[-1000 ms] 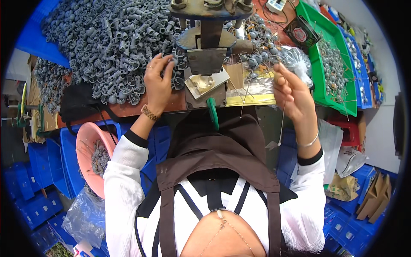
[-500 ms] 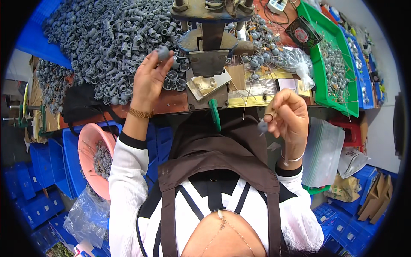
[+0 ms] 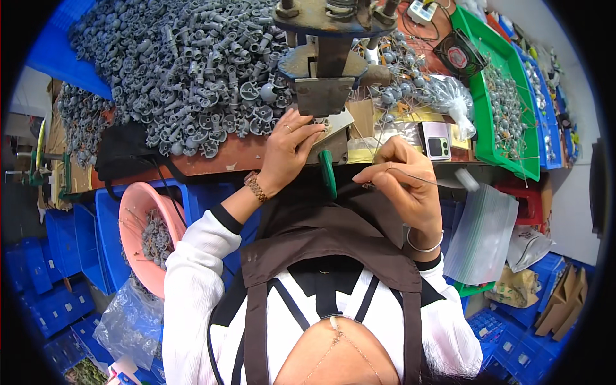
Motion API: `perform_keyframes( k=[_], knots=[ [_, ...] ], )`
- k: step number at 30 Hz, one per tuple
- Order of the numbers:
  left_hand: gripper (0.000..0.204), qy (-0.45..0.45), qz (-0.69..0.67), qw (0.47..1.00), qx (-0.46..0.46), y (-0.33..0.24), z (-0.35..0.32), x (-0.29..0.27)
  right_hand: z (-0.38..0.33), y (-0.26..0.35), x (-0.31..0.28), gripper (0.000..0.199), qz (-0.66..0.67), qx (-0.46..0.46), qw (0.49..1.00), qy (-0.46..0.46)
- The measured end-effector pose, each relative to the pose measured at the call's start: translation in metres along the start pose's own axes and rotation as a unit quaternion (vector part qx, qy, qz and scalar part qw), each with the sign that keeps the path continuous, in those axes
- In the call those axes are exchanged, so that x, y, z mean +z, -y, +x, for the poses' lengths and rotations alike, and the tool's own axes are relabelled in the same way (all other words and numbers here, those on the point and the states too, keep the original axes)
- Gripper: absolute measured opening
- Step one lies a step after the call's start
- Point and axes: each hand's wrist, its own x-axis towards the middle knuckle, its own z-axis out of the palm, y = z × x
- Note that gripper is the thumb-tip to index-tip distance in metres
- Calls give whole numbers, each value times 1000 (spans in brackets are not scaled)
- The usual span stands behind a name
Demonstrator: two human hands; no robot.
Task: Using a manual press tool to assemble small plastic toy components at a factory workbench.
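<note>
My left hand (image 3: 290,149) reaches under the metal press (image 3: 324,70), fingers bent at the small plate below its ram; what it holds is hidden. My right hand (image 3: 401,189) is raised near the bench edge, pinching a thin metal wire (image 3: 423,179) that points right and ends in a small grey piece (image 3: 467,180). A big heap of grey plastic parts (image 3: 186,70) lies on the bench left of the press. A green-handled tool (image 3: 328,173) hangs at the bench edge between my hands.
A green tray (image 3: 478,131) with wired parts stands at the right, with a clear bag of parts (image 3: 452,96) beside it. A pink basin (image 3: 131,221) of grey parts sits in a blue crate at the lower left. Clear plastic bags (image 3: 484,234) hang at the right.
My left hand came down from the heap, where it held a grey part, to the plate under the press. My right hand turned, and the wire now points right.
</note>
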Motion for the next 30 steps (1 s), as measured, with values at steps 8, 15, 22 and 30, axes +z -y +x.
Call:
perform_keyframes(
  k=[8,15,22,30],
  knots=[
    [16,-68,251,965,-21,35,17,-82,-6,3,29,23,280,205,938,-2],
    [26,-23,481,876,-26,61,22,-69,5,8,48,19,309,273,910,34],
    [24,-113,374,920,16,45,21,-77,0,-21,67,15,255,254,933,-18],
    [23,11,-80,988,-133,-14,9,-69,15,-26,87,12,46,133,985,-96]
  ],
)
